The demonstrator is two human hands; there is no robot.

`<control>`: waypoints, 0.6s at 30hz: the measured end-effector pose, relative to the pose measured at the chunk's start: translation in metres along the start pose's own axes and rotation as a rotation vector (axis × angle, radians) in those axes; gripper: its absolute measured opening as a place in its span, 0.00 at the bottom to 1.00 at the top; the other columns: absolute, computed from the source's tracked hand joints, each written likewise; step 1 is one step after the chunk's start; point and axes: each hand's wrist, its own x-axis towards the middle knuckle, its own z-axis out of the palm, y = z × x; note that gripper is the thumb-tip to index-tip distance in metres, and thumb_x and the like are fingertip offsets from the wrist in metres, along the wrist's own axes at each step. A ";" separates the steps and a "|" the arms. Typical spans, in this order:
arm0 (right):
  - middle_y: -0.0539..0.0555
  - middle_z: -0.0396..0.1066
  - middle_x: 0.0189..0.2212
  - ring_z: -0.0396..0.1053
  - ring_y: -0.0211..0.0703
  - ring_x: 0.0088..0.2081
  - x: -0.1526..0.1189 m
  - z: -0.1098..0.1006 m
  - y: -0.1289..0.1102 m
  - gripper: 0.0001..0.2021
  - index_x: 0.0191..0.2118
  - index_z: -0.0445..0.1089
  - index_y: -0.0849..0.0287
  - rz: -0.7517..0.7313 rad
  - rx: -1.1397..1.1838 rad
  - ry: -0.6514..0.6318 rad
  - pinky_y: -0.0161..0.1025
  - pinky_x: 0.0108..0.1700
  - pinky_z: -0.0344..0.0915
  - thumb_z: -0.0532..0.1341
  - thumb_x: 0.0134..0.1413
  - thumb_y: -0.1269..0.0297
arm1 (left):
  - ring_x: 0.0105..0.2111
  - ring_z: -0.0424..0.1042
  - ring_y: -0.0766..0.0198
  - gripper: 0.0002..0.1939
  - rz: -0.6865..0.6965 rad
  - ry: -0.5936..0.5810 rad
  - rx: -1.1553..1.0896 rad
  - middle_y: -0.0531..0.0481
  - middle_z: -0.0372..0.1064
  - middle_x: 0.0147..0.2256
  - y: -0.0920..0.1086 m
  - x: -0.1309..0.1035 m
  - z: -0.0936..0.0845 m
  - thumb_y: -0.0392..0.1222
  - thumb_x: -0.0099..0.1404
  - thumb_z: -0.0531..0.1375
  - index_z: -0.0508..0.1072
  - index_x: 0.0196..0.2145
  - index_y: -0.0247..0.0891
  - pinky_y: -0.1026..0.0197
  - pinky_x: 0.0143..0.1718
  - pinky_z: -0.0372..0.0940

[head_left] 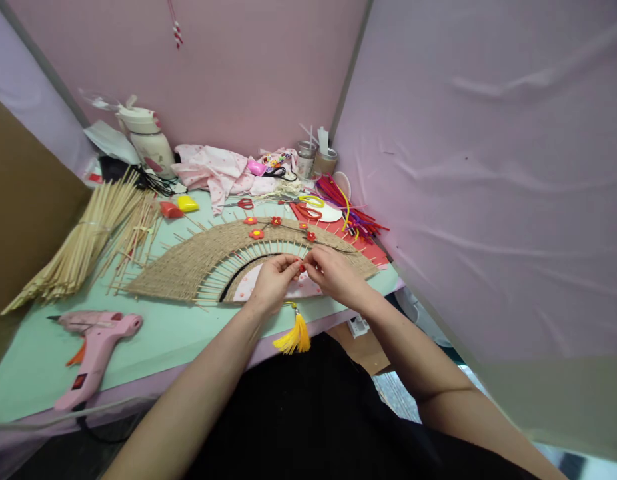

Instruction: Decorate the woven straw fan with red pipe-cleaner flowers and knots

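Note:
Both hands meet over the lower middle of a large fan made of thin sticks and woven tan cord. Between the fingertips of my left hand is a small red piece, which looks like soft clay. My right hand pinches the same piece from the other side; its exact shape is hidden by the fingers. Red and yellow flowers sit along a dark twig on the fan's upper band. Below the hands, a yellow tassel hangs from the fan over the table's front edge.
A pink glue gun lies at front left, its cord trailing off the table. Bundled sticks, red and yellow clay packs and a bottle stand behind. Scissors and fuzzy stems lie at back right.

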 end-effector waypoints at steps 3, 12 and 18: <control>0.53 0.70 0.30 0.66 0.40 0.34 -0.001 -0.004 0.003 0.05 0.31 0.68 0.60 0.044 0.105 0.080 0.36 0.37 0.60 0.57 0.57 0.69 | 0.21 0.62 0.74 0.12 -0.041 -0.001 -0.130 0.53 0.67 0.22 0.003 0.000 0.000 0.40 0.48 0.69 0.73 0.27 0.31 0.69 0.24 0.57; 0.52 0.72 0.27 0.67 0.40 0.28 -0.007 0.010 -0.004 0.10 0.30 0.71 0.60 0.350 0.544 0.319 0.36 0.33 0.61 0.60 0.53 0.58 | 0.27 0.70 0.74 0.05 -0.167 0.105 -0.509 0.50 0.72 0.27 0.015 0.003 -0.002 0.29 0.52 0.65 0.73 0.29 0.31 0.73 0.30 0.65; 0.50 0.72 0.25 0.66 0.37 0.26 -0.002 0.030 -0.013 0.10 0.30 0.72 0.60 0.438 0.860 0.295 0.34 0.31 0.61 0.63 0.48 0.58 | 0.28 0.70 0.74 0.07 -0.059 0.085 -0.550 0.52 0.71 0.27 0.008 0.006 -0.004 0.29 0.51 0.66 0.72 0.29 0.32 0.72 0.33 0.64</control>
